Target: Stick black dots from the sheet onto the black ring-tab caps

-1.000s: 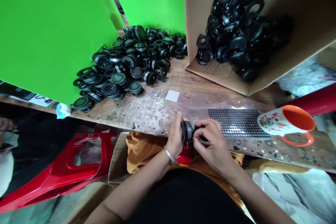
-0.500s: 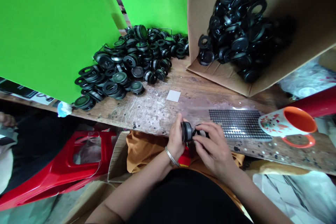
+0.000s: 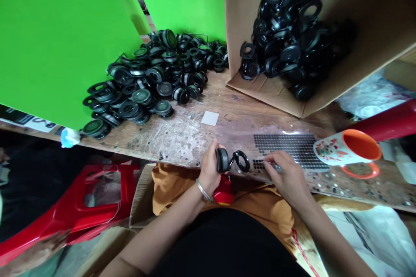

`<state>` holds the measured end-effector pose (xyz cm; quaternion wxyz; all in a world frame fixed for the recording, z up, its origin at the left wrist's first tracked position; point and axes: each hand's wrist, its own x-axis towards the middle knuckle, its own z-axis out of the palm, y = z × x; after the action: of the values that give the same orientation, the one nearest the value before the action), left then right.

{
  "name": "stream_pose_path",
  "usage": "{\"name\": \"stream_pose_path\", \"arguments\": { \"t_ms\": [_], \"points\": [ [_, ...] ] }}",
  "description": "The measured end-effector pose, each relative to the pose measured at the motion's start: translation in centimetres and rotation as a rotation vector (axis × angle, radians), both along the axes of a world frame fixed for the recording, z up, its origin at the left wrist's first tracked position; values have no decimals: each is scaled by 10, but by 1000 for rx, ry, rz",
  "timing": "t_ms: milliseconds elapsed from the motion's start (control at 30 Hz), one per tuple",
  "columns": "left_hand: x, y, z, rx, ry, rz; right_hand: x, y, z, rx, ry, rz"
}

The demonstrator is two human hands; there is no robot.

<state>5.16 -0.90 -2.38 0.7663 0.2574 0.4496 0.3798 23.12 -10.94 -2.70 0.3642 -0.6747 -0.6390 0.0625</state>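
Note:
My left hand (image 3: 209, 169) is closed around a black round part with a ribbed rim (image 3: 222, 160). A short arm joins it to a flat black ring (image 3: 247, 165), which sticks out to the right over the table edge. My right hand (image 3: 287, 177) is at the near left end of a clear sheet of small black dots (image 3: 292, 149). Its thumb and forefinger are pinched together there; whatever lies between the fingertips is too small to make out. Beyond my left hand, a white square card (image 3: 209, 118) lies flat on the tabletop.
Many similar black parts (image 3: 141, 96) are heaped at the back left, by green panels (image 3: 65, 30). An open cardboard box (image 3: 263, 97) holds more. A mug (image 3: 338, 149) lies on its side at right. A red stool (image 3: 78, 199) and another person's hand (image 3: 42, 249) are at lower left.
My right hand has left the black part and moved right, down to the dotted sheet. The ring now shows uncovered beside my left hand, which keeps its hold. The view has shifted slightly.

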Motion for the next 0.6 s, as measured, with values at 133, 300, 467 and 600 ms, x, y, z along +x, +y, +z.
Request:
{"name": "stream_pose_path", "arguments": {
  "t_ms": [133, 300, 467, 600],
  "points": [
    [4, 0, 0, -9, -3, -11, 15, 11, -21, -200, -103, 35],
    [5, -1, 2, -19, 12, -9, 12, 22, -28, -325, -245, 21],
    [5, -2, 2, 2, 27, 4, 15, 26, -26, -345, -271, 36],
    [6, -1, 0, 16, 38, 7, 14, 26, -28, -337, -285, 26]
  ]
}}
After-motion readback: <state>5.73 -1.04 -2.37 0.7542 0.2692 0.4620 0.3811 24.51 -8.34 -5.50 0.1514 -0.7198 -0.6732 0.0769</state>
